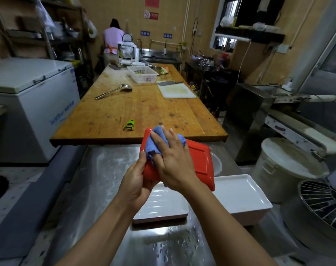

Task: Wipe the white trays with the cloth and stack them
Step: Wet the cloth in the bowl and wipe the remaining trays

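My left hand (137, 181) grips the near corner of a tray (202, 162) whose red underside faces me, held tilted above the steel counter. My right hand (172, 160) lies flat on that red surface and presses a blue cloth (157, 141) against it. Below the held tray, a white tray (163, 206) lies flat on the counter. A deeper white tray (243, 198) sits to its right, partly hidden by my right forearm.
The wet steel counter (105, 169) meets a long wooden table (136, 112) holding a green peeler (129, 125), a ladle (113, 91), a cutting board (177, 90) and a white basket (142, 73). A white bucket (284, 169) and a mixer cage (324, 206) stand at right, a freezer (33, 96) at left. A person (112, 41) works at the far end.
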`<state>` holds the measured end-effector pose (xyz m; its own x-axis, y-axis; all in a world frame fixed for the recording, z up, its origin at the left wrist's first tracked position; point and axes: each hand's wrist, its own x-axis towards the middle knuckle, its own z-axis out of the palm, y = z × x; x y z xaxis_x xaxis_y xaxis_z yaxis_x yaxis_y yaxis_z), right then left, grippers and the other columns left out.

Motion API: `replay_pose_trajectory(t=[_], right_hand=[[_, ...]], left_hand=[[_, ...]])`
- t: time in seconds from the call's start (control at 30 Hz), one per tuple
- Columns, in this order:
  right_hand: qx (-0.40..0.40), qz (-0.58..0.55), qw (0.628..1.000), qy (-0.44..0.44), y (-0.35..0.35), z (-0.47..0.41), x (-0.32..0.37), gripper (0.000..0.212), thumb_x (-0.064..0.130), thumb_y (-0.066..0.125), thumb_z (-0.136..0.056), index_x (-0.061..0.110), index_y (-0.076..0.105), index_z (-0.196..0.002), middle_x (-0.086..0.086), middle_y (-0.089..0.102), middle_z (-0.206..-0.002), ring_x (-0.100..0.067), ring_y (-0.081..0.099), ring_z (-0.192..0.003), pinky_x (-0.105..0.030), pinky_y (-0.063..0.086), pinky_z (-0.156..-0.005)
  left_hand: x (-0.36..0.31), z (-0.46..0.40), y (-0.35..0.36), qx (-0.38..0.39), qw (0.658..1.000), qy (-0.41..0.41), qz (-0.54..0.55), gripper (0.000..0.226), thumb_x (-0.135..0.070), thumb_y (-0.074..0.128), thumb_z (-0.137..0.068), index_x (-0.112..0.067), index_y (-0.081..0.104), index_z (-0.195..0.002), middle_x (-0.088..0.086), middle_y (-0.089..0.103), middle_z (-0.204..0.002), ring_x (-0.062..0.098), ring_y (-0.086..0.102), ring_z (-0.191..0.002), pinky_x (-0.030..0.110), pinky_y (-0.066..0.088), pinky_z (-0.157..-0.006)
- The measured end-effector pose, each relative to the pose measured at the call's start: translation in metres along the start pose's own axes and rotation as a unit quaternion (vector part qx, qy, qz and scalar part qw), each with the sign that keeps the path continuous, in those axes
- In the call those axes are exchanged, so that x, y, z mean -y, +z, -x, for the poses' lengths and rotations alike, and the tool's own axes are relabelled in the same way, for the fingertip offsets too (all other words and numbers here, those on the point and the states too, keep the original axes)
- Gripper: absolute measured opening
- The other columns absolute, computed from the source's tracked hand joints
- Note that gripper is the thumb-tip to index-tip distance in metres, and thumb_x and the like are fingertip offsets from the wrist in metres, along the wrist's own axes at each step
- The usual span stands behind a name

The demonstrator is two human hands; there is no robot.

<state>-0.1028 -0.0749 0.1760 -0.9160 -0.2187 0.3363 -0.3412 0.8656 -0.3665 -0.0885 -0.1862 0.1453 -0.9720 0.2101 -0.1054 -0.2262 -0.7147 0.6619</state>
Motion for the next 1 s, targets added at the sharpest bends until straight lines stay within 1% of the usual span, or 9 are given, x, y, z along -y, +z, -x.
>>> replay_pose_trajectory(t=[0.33,0.53,0.6,0.7,0.73,0.8,0.87,0.93,1.0], right_hand=[[-0.012,0.019,0.99,0.143,-0.01,0.013,-0.051,0.049,0.041,0.033,-0.097,0.031,0.029,-0.145,0.003,0.022,-0.154,-0.017,0.014,-0.142,-0.044,0.01,-0.114],[-0.057,-0.151,0.944,0.286,-0.018,0.025,-0.072,0.048,0.037,0.035,-0.099,0.023,0.032,-0.144,-0.013,0.032,-0.144,-0.03,0.037,-0.13,-0.042,0.034,-0.104],[-0.062,-0.159,0.936,0.309,-0.021,0.03,-0.074,0.048,0.037,0.035,-0.099,0.018,0.033,-0.143,-0.016,0.037,-0.14,-0.032,0.042,-0.126,-0.041,0.037,-0.101],[-0.085,-0.155,0.944,0.278,-0.019,0.04,-0.07,0.033,0.027,0.035,-0.099,0.003,0.048,-0.118,-0.02,0.051,-0.12,-0.035,0.051,-0.109,-0.044,0.043,-0.093],[-0.1,-0.165,0.942,0.274,-0.016,0.044,-0.068,0.034,0.026,0.035,-0.099,0.001,0.047,-0.118,-0.019,0.053,-0.116,-0.033,0.053,-0.105,-0.044,0.045,-0.091],[-0.128,-0.189,0.933,0.278,-0.013,0.053,-0.067,0.033,0.027,0.036,-0.099,0.003,0.047,-0.118,-0.016,0.056,-0.106,-0.029,0.057,-0.097,-0.04,0.049,-0.084],[-0.158,-0.194,0.929,0.272,-0.011,0.061,-0.07,0.019,0.023,0.038,-0.099,0.008,0.049,-0.097,-0.012,0.059,-0.089,-0.025,0.059,-0.081,-0.03,0.047,-0.069],[-0.19,-0.175,0.927,0.272,-0.013,0.069,-0.077,0.018,0.017,0.041,-0.098,0.013,0.048,-0.082,-0.005,0.057,-0.072,-0.019,0.055,-0.066,-0.021,0.04,-0.059],[-0.199,-0.174,0.923,0.281,-0.016,0.076,-0.085,0.016,0.015,0.043,-0.097,0.011,0.053,-0.084,-0.004,0.058,-0.067,-0.018,0.056,-0.062,-0.023,0.041,-0.058]], left_hand=[[0.004,0.003,-0.013,-0.049,0.998,-0.013,0.046,0.029,-0.024,0.055,-0.086,-0.01,0.078,-0.075,0.013,0.073,-0.087,0.02,0.072,-0.074,0.033,0.058,-0.057],[0.006,0.006,-0.013,-0.078,0.993,-0.028,0.079,0.025,-0.02,0.054,-0.089,-0.011,0.076,-0.082,0.01,0.074,-0.085,0.019,0.072,-0.073,0.032,0.058,-0.056],[0.006,0.005,-0.012,-0.098,0.989,-0.035,0.1,0.019,-0.02,0.053,-0.091,-0.011,0.07,-0.09,0.007,0.074,-0.081,0.017,0.072,-0.07,0.031,0.058,-0.056],[0.003,0.0,-0.01,-0.117,0.982,-0.037,0.141,0.015,-0.021,0.052,-0.093,-0.014,0.065,-0.092,0.004,0.074,-0.076,0.014,0.072,-0.066,0.03,0.059,-0.056],[0.002,-0.002,-0.01,-0.118,0.981,-0.038,0.148,0.015,-0.021,0.052,-0.093,-0.014,0.065,-0.092,0.003,0.074,-0.075,0.013,0.071,-0.066,0.029,0.059,-0.057],[0.003,-0.004,-0.01,-0.118,0.981,-0.042,0.151,0.015,-0.022,0.052,-0.093,-0.014,0.065,-0.093,0.003,0.074,-0.076,0.013,0.072,-0.067,0.031,0.059,-0.061],[0.006,-0.004,-0.012,-0.117,0.98,-0.047,0.153,0.015,-0.022,0.053,-0.091,-0.013,0.065,-0.096,0.004,0.075,-0.08,0.015,0.072,-0.071,0.033,0.06,-0.064],[0.008,-0.004,-0.013,-0.117,0.981,-0.048,0.149,0.015,-0.021,0.053,-0.091,-0.013,0.064,-0.098,0.005,0.075,-0.084,0.016,0.072,-0.074,0.034,0.06,-0.066],[0.007,-0.006,-0.013,-0.111,0.984,-0.04,0.132,0.016,-0.02,0.051,-0.093,-0.013,0.063,-0.099,0.005,0.075,-0.084,0.015,0.072,-0.074,0.032,0.06,-0.064]])
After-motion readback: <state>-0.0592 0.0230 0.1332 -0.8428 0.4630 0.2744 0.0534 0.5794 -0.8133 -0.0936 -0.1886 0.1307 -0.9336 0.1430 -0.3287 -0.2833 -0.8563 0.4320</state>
